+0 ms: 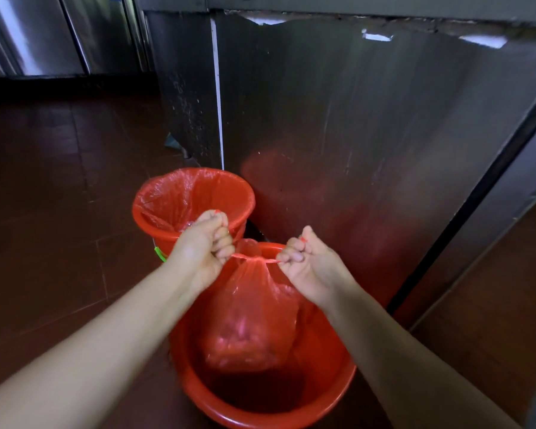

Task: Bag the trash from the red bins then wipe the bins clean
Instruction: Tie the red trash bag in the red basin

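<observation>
Pulling the knot tight comes now: the left hand (209, 243) and right hand (304, 261) each grip one twisted end of the red bag (254, 320). Pull evenly sideways, keeping it above the near bin (338, 376) so nothing spills.

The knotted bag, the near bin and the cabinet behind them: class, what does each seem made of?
Knotted bag: thin translucent red plastic film, crinkled, contents showing through.
Near bin: probably moulded red plastic, smooth and glossy.
Cabinet: apparently stainless steel, brushed, reflecting the red.
</observation>
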`<state>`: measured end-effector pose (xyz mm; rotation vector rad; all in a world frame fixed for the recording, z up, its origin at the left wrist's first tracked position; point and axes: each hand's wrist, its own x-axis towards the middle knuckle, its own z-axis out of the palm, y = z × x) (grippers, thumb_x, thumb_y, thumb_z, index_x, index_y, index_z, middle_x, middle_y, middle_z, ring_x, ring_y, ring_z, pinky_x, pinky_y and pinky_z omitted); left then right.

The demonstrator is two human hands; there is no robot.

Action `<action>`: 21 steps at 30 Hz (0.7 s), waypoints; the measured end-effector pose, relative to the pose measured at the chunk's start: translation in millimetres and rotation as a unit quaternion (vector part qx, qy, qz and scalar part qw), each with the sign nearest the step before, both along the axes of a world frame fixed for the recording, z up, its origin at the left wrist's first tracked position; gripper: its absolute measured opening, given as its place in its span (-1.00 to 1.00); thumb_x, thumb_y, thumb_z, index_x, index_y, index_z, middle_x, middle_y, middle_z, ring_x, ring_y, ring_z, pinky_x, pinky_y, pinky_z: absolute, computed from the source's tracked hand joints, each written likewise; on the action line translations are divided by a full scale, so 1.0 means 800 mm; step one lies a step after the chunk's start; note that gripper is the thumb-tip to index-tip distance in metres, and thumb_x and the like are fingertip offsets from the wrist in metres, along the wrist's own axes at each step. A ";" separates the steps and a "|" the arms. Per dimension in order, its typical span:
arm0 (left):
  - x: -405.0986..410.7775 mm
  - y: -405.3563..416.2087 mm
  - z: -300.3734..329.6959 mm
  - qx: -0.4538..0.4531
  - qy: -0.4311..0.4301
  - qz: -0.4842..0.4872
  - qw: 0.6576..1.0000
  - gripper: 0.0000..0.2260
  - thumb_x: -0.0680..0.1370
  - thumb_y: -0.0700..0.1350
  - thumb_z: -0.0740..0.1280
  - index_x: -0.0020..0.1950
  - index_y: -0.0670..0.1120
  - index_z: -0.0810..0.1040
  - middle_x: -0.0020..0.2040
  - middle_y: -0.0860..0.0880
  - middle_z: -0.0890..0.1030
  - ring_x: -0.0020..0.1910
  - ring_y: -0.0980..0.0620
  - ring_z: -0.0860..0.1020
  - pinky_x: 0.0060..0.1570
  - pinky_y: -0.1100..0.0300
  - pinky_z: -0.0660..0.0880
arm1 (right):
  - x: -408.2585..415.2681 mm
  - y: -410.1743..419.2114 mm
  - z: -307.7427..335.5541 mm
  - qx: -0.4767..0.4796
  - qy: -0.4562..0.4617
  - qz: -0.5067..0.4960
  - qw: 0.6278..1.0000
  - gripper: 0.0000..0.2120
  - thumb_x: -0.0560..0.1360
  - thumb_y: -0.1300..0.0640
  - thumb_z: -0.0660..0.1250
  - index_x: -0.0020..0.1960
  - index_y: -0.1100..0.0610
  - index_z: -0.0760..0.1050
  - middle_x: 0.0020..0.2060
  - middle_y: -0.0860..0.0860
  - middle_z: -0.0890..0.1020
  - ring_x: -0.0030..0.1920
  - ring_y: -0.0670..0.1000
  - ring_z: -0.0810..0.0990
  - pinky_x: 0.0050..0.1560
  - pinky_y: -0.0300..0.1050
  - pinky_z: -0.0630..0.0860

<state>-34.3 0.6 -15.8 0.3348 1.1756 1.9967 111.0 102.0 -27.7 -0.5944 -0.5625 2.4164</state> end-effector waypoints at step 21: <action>-0.026 -0.093 -0.016 -0.204 -0.147 -0.138 0.958 -0.87 0.47 -0.27 0.18 -0.23 -0.22 0.48 -0.62 0.07 0.17 -0.72 0.18 0.13 -0.71 0.39 0.02 | 0.053 0.020 0.021 0.345 -0.195 0.062 0.916 -0.62 0.63 0.14 0.10 -0.30 0.19 0.50 -0.38 -0.01 0.58 -0.22 -0.03 0.56 0.01 -0.09 0.52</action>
